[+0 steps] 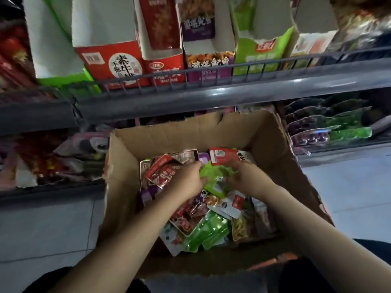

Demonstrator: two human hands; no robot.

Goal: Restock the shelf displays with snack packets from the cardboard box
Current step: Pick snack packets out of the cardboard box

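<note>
The cardboard box (273, 144) sits on the floor just below the shelf, at about 6 o'clock from the display cartons, and it is far from emptied: red, purple and green snack packets lie heaped across its bottom. Both hands are down inside it at the middle of the heap. The left hand (186, 180) has its fingers curled over the left edge of a green packet (213, 176), and the right hand (247, 176) closes on the same packet from 3 o'clock, though its fingertips are too blurred to say how firmly it pinches. Up at 12 o'clock, behind the wire rail (211, 76), the open display cartons look largely unfilled: the big red carton (110, 60) shows a bare white inside, the green carton (262, 53) at 1 o'clock likewise, and the purple carton (209, 62) between them holds only a packet or so. Judging from this, the restocking is at an early or middle stage; sorting out matching packets is in hand, and most of the filling is left to do.
</note>
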